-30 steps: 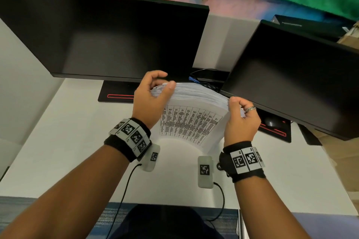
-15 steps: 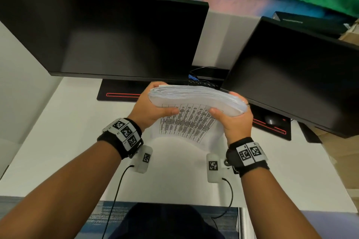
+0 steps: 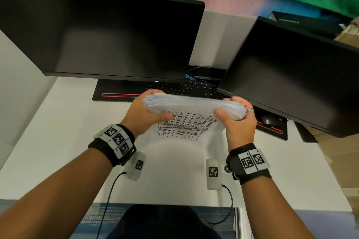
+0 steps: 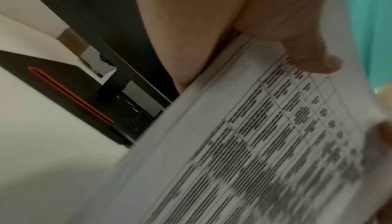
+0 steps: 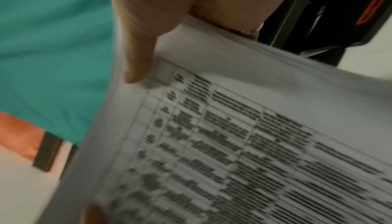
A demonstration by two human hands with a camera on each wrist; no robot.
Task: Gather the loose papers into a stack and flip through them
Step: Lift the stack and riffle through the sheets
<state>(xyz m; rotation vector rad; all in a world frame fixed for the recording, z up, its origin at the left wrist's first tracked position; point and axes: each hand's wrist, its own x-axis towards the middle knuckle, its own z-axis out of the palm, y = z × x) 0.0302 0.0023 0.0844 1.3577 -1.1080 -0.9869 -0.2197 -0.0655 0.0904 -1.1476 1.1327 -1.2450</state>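
Left hand [image 3: 142, 114] grip, right hand [image 3: 238, 124] grip clamp paper stack [image 3: 194, 104] ends, thumbs on printed sheet.

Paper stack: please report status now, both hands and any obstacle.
Left hand and right hand grip paper stack at opposite ends, printed table facing person. Stack held above desk. Keyboard behind; nothing blocking.

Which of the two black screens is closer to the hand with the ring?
The right monitor, tilted, its lower edge just beyond the ringed right hand. The left monitor sits over by the other hand.
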